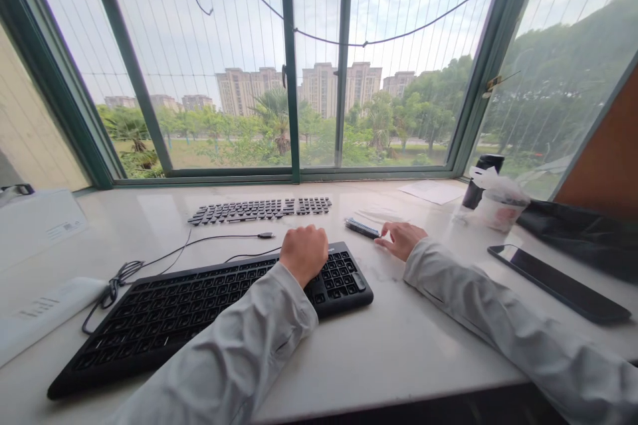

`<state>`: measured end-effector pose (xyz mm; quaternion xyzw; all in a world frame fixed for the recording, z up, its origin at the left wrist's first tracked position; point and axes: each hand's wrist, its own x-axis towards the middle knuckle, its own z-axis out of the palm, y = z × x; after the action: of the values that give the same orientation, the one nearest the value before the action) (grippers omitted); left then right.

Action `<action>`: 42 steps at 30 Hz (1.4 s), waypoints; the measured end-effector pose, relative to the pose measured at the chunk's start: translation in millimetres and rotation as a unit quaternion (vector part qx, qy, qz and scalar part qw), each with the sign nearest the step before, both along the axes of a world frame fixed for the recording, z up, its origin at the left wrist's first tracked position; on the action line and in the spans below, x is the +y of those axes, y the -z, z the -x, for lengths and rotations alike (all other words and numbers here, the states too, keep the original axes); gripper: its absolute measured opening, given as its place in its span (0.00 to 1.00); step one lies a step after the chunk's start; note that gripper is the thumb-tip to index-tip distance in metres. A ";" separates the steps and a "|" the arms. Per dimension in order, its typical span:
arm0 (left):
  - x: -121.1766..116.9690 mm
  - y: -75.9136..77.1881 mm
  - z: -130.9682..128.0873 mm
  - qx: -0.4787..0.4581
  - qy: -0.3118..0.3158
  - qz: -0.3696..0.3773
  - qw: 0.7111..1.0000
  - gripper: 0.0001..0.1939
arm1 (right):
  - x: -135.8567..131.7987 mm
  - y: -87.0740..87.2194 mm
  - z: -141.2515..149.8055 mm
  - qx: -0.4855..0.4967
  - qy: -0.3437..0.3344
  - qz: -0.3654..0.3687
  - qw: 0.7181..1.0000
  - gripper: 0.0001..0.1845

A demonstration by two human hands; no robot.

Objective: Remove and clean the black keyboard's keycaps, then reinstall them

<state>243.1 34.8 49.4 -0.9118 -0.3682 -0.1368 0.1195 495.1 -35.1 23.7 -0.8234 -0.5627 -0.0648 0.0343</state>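
Note:
A black keyboard (199,292) with its keycaps off lies slantwise before me, rows of bare square sockets showing. My left hand (305,254) is closed in a fist over its right part, near the back edge; its fingertips are hidden, so whatever it may hold does not show. To the right, my right hand (401,240) has thumb and forefinger curled around the near end of a slim dark tool (361,228) with a bluish sheen, flat on the table. Its exact kind is unclear. Behind the keyboard, the loose keycaps (239,210) stand in keyboard order.
A cable (122,273) with a USB plug (266,236) coils at left beside a white box (44,319). At right are a phone (553,282), a plastic bag (501,202), a black bottle (481,179) and black cloth (583,236). A window borders the table's back.

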 end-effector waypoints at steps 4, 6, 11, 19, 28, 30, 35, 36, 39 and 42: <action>6.6 -1.1 3.6 -0.016 -0.002 -0.010 1.000 0.20 | 2.7 1.7 -0.4 -0.045 0.008 0.016 0.999 0.17; 9.0 -1.6 5.4 -0.021 -0.001 -0.010 1.000 0.20 | 3.4 -0.2 -2.2 -0.042 0.035 0.028 0.998 0.18; 11.6 -2.8 7.6 -0.026 0.004 0.000 1.000 0.19 | 6.5 -9.3 -5.2 -0.034 0.081 0.049 0.995 0.20; 12.7 -7.4 9.5 -0.007 -0.004 0.046 0.999 0.19 | 18.4 -14.3 20.6 -0.032 0.055 0.058 0.996 0.19; 13.4 -9.1 11.1 -0.007 -0.008 0.073 0.997 0.19 | 26.5 -29.9 23.3 -0.041 0.069 0.085 0.993 0.28; 13.6 -9.0 11.0 -0.009 -0.007 0.077 0.997 0.18 | 35.2 -43.8 21.4 -0.050 0.075 0.081 0.993 0.32; 14.9 -8.5 11.3 -0.010 -0.003 0.083 0.996 0.18 | 92.9 -70.0 25.1 -0.055 0.007 0.073 0.996 0.23; 15.3 -8.3 11.4 -0.010 -0.002 0.082 0.997 0.17 | 108.6 -70.7 26.3 -0.055 -0.008 0.074 0.996 0.21; 16.6 -7.6 11.7 -0.011 -0.002 0.085 0.996 0.17 | 154.2 -64.3 27.8 -0.054 -0.042 0.081 0.994 0.16; 18.2 -6.4 11.3 -0.014 -0.005 0.087 0.996 0.16 | 191.0 -52.4 25.5 -0.058 -0.056 0.091 0.993 0.17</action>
<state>231.8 53.0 55.9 -0.9149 -0.3848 -0.1164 0.0351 469.6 155.8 76.2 -0.7851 -0.6125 -0.0592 -0.0701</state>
